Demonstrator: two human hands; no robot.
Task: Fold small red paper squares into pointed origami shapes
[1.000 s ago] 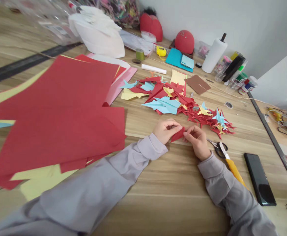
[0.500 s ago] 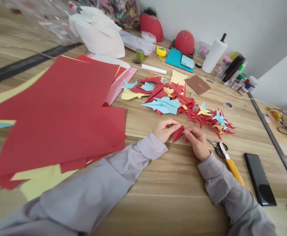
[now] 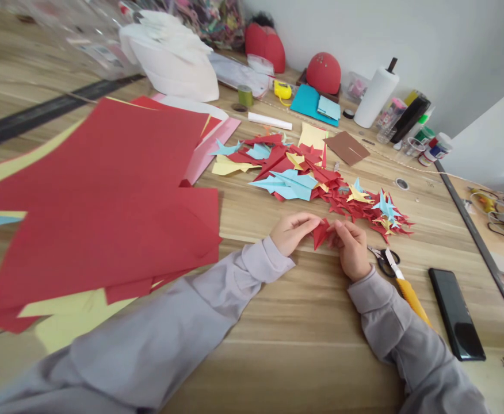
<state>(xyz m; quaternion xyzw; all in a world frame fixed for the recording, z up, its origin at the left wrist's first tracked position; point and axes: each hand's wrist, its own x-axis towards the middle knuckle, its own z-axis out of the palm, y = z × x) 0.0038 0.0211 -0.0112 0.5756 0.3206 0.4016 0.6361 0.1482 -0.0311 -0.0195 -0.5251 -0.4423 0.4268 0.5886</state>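
A small folded piece of red paper is held between my two hands, its point turned down toward me. My left hand pinches its upper left side between thumb and fingers. On the other side, my right hand closes thumb and fingertips on its right edge. Just beyond the hands spreads a pile of folded paper planes and stars in red, yellow and blue, with a large light-blue paper plane on top.
Large red paper sheets cover the left of the table. Black-handled scissors, a yellow-handled cutter and a black phone lie right of my right hand. A yellow tape measure and bottles stand along the wall.
Both hands have shifted slightly right with the red paper. The paper has turned and now shows a more spread, pointed shape.
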